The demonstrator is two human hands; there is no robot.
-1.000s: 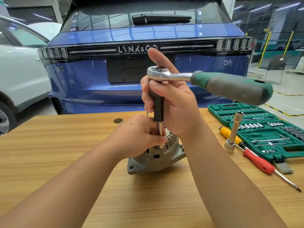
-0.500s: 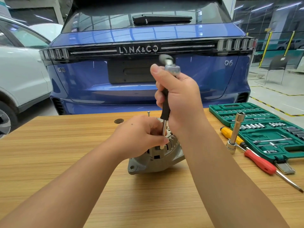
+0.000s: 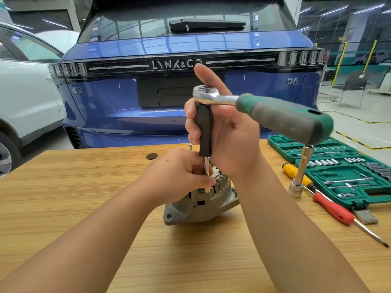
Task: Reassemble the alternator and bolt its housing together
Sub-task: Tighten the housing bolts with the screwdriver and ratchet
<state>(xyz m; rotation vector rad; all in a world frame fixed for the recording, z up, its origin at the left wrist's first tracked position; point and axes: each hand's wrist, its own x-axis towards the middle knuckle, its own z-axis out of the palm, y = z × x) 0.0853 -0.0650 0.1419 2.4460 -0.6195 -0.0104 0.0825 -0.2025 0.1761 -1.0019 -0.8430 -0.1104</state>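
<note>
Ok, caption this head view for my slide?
Right hand turns ratchet and extension into alternator, left hand steadying the shaft.

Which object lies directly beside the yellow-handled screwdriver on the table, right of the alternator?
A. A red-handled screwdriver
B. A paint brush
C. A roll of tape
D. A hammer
A: the red-handled screwdriver lies on the table just in front of the yellow-handled screwdriver, next to the open green socket case; no hammer, tape or brush shows.
</note>
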